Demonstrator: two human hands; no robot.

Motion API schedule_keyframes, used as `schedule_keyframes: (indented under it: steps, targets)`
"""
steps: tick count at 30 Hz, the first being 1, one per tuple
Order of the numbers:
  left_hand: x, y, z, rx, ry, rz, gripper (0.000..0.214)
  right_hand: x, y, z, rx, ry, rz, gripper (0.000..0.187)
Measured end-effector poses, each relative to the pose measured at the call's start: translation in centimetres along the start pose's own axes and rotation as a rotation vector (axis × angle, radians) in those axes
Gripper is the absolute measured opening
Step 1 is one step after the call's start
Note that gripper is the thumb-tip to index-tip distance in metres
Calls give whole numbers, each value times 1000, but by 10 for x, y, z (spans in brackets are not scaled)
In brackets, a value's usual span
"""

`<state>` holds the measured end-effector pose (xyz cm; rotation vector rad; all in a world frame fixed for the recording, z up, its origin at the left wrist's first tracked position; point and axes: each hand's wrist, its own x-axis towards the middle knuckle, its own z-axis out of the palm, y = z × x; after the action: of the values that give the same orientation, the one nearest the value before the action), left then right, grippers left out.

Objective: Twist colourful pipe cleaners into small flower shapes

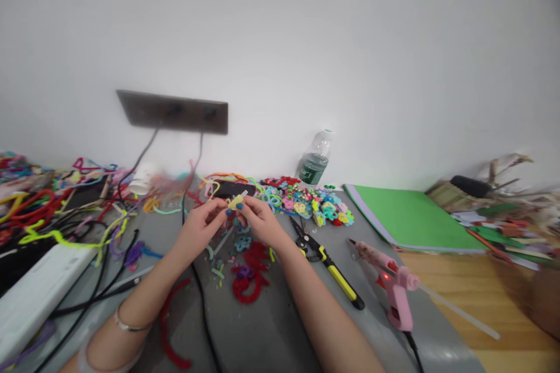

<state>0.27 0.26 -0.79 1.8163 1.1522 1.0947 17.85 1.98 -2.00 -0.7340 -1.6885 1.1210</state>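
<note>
My left hand (202, 225) and my right hand (261, 218) meet above a grey mat (271, 326), both pinching a small yellow craft piece (236, 202) between their fingertips. A thin pale stick juts up from the piece. Just below the hands lie red and purple pipe-cleaner shapes (248, 275) and small blue flower shapes (242, 242). My left wrist wears a thin bracelet.
A pile of coloured pipe-cleaner flowers (315, 203) lies behind the hands. Yellow-handled pliers (328, 262) and a pink glue gun (391, 282) lie to the right. Green sheets (415, 218), a plastic bottle (315, 160), tangled pipe cleaners (52, 210) and black cables (196, 291) surround the mat.
</note>
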Motion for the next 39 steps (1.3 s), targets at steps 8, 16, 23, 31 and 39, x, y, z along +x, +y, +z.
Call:
schedule_keyframes:
  steps: [8, 16, 23, 31, 39]
  targets:
    - [1, -8, -6, 134, 3, -20, 28, 8, 23, -13, 276, 280, 90, 43]
    - [6, -28, -7, 314, 66, 112, 34, 6, 14, -15, 570, 224, 330, 43]
    - [3, -14, -8, 87, -101, 184, 46, -3, 1, -9, 620, -193, 506, 40]
    - [2, -6, -13, 82, -131, 273, 24, -7, 5, -11, 598, -328, 547, 40]
    - [2, -7, -10, -80, -109, 179, 14, -6, 0, -8, 622, -331, 502, 39]
